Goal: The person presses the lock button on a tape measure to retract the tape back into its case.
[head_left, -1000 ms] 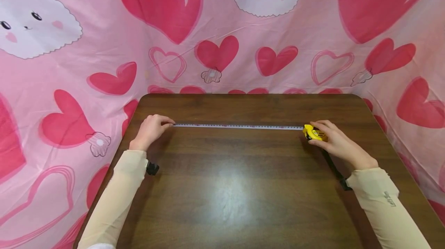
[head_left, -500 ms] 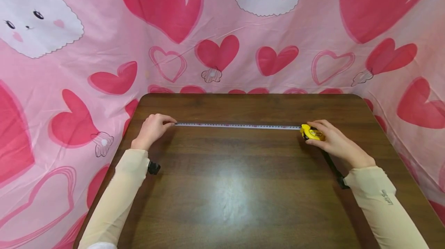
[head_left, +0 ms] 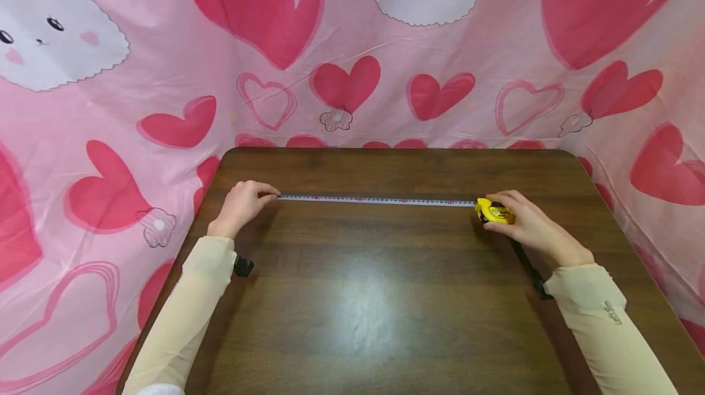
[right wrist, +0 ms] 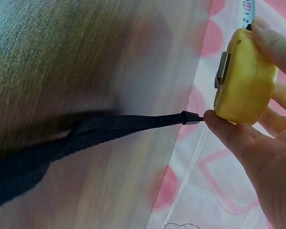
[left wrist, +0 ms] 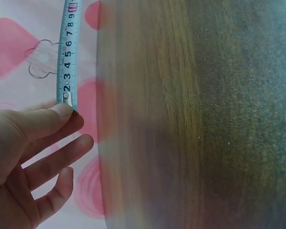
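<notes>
A yellow tape measure (head_left: pixel 494 211) is gripped by my right hand (head_left: pixel 531 226) at the right of the table. Its white blade (head_left: pixel 380 201) is drawn out in a straight line to the left. My left hand (head_left: pixel 239 205) pinches the blade's end between thumb and forefinger. In the left wrist view, the blade (left wrist: pixel 68 57) shows its black numbers, rising from 2, and the other fingers of that hand are loosely bent. In the right wrist view, fingers wrap the yellow case (right wrist: pixel 248 78); a metal clip (right wrist: pixel 222 70) sits on its side and a black strap (right wrist: pixel 109 125) hangs from it.
The brown wooden table (head_left: pixel 352 272) lies below both hands, with rounded far corners. A pink cloth with hearts (head_left: pixel 344 86) stands behind and along both sides. Small black cameras are worn at the wrists, such as the left camera (head_left: pixel 243 266).
A second ago the hands were slightly farther apart; the right hand with the tape measure has shifted a little left, and the left hand slightly right. Little differs since half a second ago.
</notes>
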Tool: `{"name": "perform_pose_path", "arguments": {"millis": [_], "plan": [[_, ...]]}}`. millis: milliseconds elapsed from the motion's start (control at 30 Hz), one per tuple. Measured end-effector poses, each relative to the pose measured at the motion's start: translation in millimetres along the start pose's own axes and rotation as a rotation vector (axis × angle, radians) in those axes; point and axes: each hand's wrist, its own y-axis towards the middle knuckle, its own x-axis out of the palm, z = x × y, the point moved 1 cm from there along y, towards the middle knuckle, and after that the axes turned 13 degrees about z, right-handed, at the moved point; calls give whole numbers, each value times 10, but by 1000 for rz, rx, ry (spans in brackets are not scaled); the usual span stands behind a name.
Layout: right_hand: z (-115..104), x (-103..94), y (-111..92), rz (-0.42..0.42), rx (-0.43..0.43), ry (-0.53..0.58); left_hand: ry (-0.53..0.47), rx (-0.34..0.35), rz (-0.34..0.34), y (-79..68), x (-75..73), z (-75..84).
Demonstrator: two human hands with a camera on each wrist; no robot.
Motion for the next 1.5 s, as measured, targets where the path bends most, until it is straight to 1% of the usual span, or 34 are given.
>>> {"name": "perform_pose_path", "arguments": {"millis": [167, 300, 500, 700, 833, 1000, 1100, 1200, 1333, 1500], "plan": [[-3, -6, -1, 12, 20, 7, 0, 2, -2, 16, 2, 9], [-15, -5, 5, 1, 33, 28, -4, 15, 0, 41, 15, 18], [-48, 5, 19, -12, 40, 31, -7, 35, 6, 62, 50, 40], [-82, -1, 21, -39, 52, 27, -22, 33, 7, 37, 69, 91], [-97, 5, 25, -30, 33, 24, -33, 45, 5, 14, 85, 122], [-125, 9, 44, -3, -8, 16, -55, 29, -8, -7, 100, 155], [-144, 14, 54, -14, -1, 31, -60, 24, -9, -9, 111, 172], [-156, 24, 59, -22, 5, 42, -53, 36, 0, -5, 125, 187], [-160, 44, 69, -2, -24, 38, -46, 56, 10, -1, 146, 210], [-169, 62, 77, 5, -42, 48, -57, 48, 6, -9, 163, 230]]}}
